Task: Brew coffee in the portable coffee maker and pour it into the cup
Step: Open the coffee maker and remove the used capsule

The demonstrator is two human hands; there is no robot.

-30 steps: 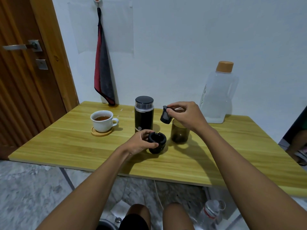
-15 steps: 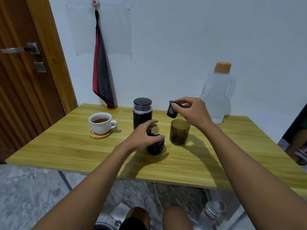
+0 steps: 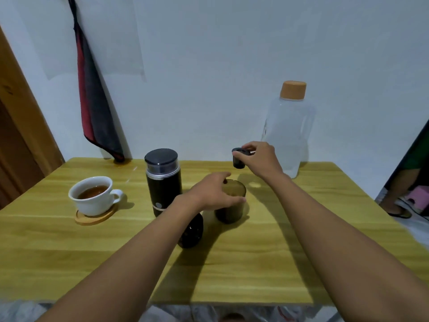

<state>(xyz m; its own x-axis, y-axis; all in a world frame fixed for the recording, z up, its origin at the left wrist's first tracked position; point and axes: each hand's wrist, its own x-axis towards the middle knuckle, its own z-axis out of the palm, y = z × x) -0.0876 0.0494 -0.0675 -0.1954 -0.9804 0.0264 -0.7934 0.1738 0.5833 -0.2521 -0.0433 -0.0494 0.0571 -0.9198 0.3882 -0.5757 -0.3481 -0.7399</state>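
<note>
The black portable coffee maker (image 3: 163, 184) stands upright at the table's middle. To its right is a smoky dark tumbler (image 3: 232, 206); my left hand (image 3: 212, 192) wraps it from the left, thumb across its front and fingers at its rim. A round black part (image 3: 192, 231) rests on the table below my left wrist, partly hidden by the forearm. My right hand (image 3: 260, 159) holds a small black filter basket (image 3: 239, 159) in the air behind the tumbler. A white cup (image 3: 92, 196) with brown coffee sits on a wooden coaster (image 3: 97, 217) at the left.
A clear water jug (image 3: 287, 133) with an orange cap stands at the back right against the wall. A red and grey cloth (image 3: 92, 101) hangs at the back left beside a wooden door (image 3: 14, 126). Another person's leg (image 3: 404, 182) is past the wooden table's (image 3: 255, 275) right edge.
My left hand let go of the round black part and moved right onto the tumbler. My right hand carried the filter basket slightly back and right. The camera moved closer.
</note>
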